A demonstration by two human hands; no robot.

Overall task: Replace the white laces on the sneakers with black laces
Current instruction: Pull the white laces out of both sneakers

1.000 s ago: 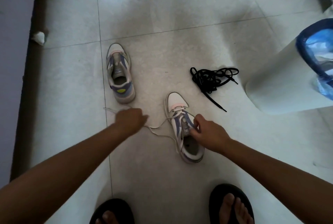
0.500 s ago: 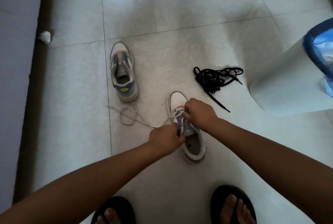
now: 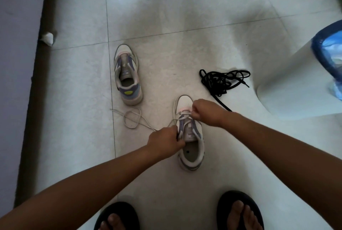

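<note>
Basically the near sneaker (image 3: 190, 137) sat on the tiled floor (image 3: 166, 17) between both arms so it could be unlaced, while the far sneaker (image 3: 127, 76) stood apart, already stripped of its lace. Black laces (image 3: 222, 82) lay bundled just beyond, likely staged for rethreading. Left hand (image 3: 166, 142) pinched the white lace (image 3: 133, 118) beside the tongue; right hand (image 3: 205, 112) pinched it at the toe-end eyelets, probably to pull it free.

1 head-worn wide-angle view, steeply downward, near above hands and floor (image 3: 185, 17)
</note>
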